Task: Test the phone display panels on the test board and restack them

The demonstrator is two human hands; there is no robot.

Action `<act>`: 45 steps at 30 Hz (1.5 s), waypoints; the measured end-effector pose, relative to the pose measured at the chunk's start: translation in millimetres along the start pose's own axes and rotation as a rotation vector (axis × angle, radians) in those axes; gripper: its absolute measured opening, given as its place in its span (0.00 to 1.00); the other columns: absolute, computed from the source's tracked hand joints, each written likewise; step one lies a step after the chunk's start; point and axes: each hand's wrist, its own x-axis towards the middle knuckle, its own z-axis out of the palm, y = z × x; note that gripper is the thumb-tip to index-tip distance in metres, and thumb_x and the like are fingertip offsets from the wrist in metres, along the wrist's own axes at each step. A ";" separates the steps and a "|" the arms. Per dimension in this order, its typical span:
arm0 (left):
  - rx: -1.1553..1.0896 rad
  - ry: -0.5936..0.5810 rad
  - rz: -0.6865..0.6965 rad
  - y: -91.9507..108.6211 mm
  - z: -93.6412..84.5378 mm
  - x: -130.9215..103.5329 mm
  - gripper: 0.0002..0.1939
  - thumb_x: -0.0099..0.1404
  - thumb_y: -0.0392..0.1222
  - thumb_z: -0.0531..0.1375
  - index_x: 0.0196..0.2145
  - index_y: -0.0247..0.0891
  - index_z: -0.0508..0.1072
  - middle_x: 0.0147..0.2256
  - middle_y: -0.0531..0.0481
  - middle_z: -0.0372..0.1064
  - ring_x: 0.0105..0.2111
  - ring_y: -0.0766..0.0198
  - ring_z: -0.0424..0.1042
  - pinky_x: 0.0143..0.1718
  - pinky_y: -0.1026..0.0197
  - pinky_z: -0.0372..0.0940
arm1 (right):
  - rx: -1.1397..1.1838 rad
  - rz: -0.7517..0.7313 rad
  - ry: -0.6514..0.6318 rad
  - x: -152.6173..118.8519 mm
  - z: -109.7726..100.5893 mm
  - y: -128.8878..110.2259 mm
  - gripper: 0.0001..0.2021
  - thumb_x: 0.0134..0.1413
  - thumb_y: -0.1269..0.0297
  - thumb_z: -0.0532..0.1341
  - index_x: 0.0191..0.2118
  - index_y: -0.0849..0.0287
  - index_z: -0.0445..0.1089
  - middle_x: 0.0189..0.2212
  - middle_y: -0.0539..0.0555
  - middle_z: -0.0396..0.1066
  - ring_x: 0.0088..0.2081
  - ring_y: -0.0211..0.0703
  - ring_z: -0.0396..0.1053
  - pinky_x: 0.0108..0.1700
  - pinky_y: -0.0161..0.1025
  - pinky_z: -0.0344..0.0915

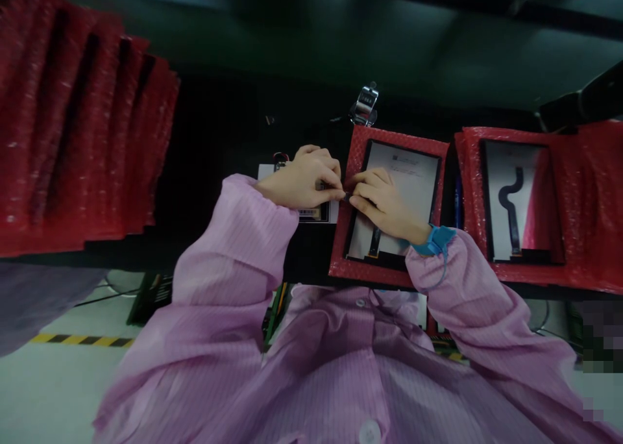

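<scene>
My left hand (311, 179) reaches over a small board with a barcode label (311, 214), its thumb and finger pinched at a tiny dark piece (347, 197). My right hand (382, 204), with a blue band at the wrist, pinches the same spot from the right. The piece looks like the end of a dark flex cable (374, 241), but the fingers hide most of it. Beneath my right hand lies a flat panel (413, 178) with a black frame and pale back, resting on a red bubble bag (357, 270).
Many red bubble bags (102, 139) stand in a row at the left. A metal tally counter (365, 105) sits behind the panel. At the right, another panel with a curved dark cable (511, 210) lies on red bags (584, 204). A blue pen (458, 200) is between the panels.
</scene>
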 end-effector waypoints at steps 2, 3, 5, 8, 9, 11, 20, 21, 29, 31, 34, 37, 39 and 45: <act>0.017 0.004 -0.007 -0.3 1.1 0.1 0.13 0.66 0.49 0.60 0.29 0.43 0.81 0.34 0.51 0.75 0.45 0.57 0.69 0.62 0.44 0.49 | -0.016 -0.011 0.002 -0.3 0.4 -0.1 0.18 0.72 0.53 0.48 0.38 0.56 0.70 0.49 0.58 0.71 0.53 0.51 0.61 0.58 0.53 0.57; 0.021 0.004 -0.009 -0.1 1.5 0.1 0.13 0.66 0.50 0.61 0.29 0.43 0.81 0.35 0.51 0.75 0.45 0.57 0.69 0.62 0.44 0.49 | -0.024 -0.017 0.006 -0.5 0.6 0.0 0.18 0.72 0.53 0.48 0.38 0.56 0.70 0.49 0.58 0.71 0.53 0.51 0.61 0.58 0.53 0.58; 0.019 -0.001 -0.011 0.9 1.7 0.1 0.14 0.66 0.50 0.61 0.29 0.43 0.81 0.36 0.51 0.76 0.45 0.57 0.69 0.63 0.44 0.48 | -0.034 -0.026 0.013 -0.9 1.2 0.3 0.18 0.72 0.54 0.49 0.38 0.56 0.70 0.48 0.58 0.71 0.52 0.52 0.61 0.57 0.53 0.58; -0.002 0.006 -0.007 3.0 0.5 0.3 0.13 0.66 0.50 0.61 0.29 0.44 0.81 0.36 0.52 0.77 0.45 0.58 0.69 0.65 0.44 0.46 | -0.041 -0.036 0.022 -1.5 1.8 1.0 0.17 0.72 0.54 0.49 0.39 0.57 0.70 0.48 0.58 0.71 0.52 0.51 0.61 0.57 0.53 0.59; -0.010 0.011 -0.005 3.6 -0.2 0.4 0.13 0.66 0.49 0.61 0.29 0.44 0.82 0.37 0.52 0.77 0.45 0.58 0.69 0.65 0.44 0.45 | -0.042 -0.040 0.023 -1.7 1.8 1.2 0.17 0.72 0.54 0.49 0.39 0.57 0.70 0.48 0.58 0.71 0.51 0.51 0.61 0.57 0.52 0.59; -0.031 0.026 0.003 4.9 -1.4 0.3 0.11 0.66 0.48 0.61 0.31 0.44 0.82 0.37 0.51 0.77 0.46 0.57 0.70 0.65 0.43 0.45 | -0.043 -0.047 0.025 -2.1 1.9 1.7 0.17 0.72 0.54 0.49 0.39 0.57 0.70 0.48 0.58 0.71 0.51 0.51 0.61 0.57 0.52 0.60; -0.066 0.079 0.044 11.2 3.3 -0.5 0.11 0.64 0.48 0.60 0.29 0.43 0.78 0.33 0.54 0.77 0.43 0.57 0.73 0.65 0.38 0.42 | -0.010 -0.022 0.047 -1.5 4.3 -1.4 0.15 0.71 0.54 0.51 0.40 0.55 0.71 0.51 0.58 0.70 0.54 0.52 0.59 0.59 0.54 0.59; -0.055 0.085 0.048 10.9 3.8 0.4 0.11 0.64 0.48 0.60 0.28 0.42 0.78 0.33 0.54 0.77 0.43 0.58 0.73 0.65 0.38 0.42 | -0.004 -0.018 0.053 -1.4 4.3 -2.0 0.16 0.71 0.53 0.50 0.40 0.55 0.71 0.51 0.58 0.70 0.54 0.52 0.59 0.59 0.54 0.58; 0.016 0.836 -0.243 21.9 10.3 -32.7 0.16 0.72 0.55 0.55 0.38 0.41 0.75 0.37 0.49 0.73 0.41 0.58 0.71 0.48 0.51 0.64 | 0.192 0.072 0.290 -3.7 -0.9 -5.2 0.26 0.72 0.44 0.39 0.48 0.55 0.67 0.49 0.57 0.72 0.54 0.49 0.64 0.61 0.52 0.57; 0.009 0.966 -0.433 32.3 26.5 -52.8 0.15 0.75 0.50 0.52 0.35 0.41 0.72 0.32 0.51 0.71 0.32 0.62 0.68 0.37 0.56 0.63 | 0.191 0.138 0.378 -4.9 -1.5 -5.1 0.25 0.72 0.44 0.40 0.49 0.54 0.67 0.48 0.57 0.72 0.54 0.49 0.64 0.60 0.52 0.58; 0.127 0.729 -0.503 45.5 58.0 -73.6 0.11 0.72 0.46 0.54 0.39 0.38 0.73 0.29 0.50 0.69 0.29 0.61 0.68 0.35 0.57 0.62 | 0.165 0.205 0.465 -6.2 -1.8 -4.6 0.24 0.72 0.46 0.40 0.47 0.53 0.68 0.46 0.55 0.72 0.51 0.49 0.66 0.59 0.53 0.58; 0.307 0.497 -0.511 52.5 79.7 -77.0 0.17 0.72 0.44 0.53 0.52 0.36 0.74 0.33 0.44 0.71 0.35 0.54 0.71 0.39 0.54 0.62 | 0.130 0.236 0.528 -6.7 -3.7 -5.2 0.24 0.72 0.46 0.39 0.45 0.52 0.68 0.44 0.55 0.72 0.49 0.49 0.67 0.58 0.54 0.60; 0.414 0.409 -0.525 54.8 84.3 -73.4 0.20 0.73 0.43 0.52 0.58 0.38 0.72 0.35 0.43 0.71 0.37 0.52 0.72 0.39 0.53 0.61 | 0.113 0.253 0.552 -7.0 -6.2 -6.5 0.24 0.73 0.46 0.39 0.44 0.52 0.68 0.44 0.55 0.72 0.48 0.49 0.68 0.57 0.53 0.61; 0.577 0.354 -0.517 56.5 82.8 -68.1 0.22 0.75 0.43 0.49 0.59 0.44 0.73 0.34 0.43 0.69 0.35 0.53 0.70 0.37 0.53 0.58 | 0.120 0.242 0.621 -9.3 -14.7 -8.1 0.22 0.73 0.49 0.41 0.43 0.53 0.67 0.42 0.55 0.72 0.47 0.48 0.68 0.57 0.52 0.60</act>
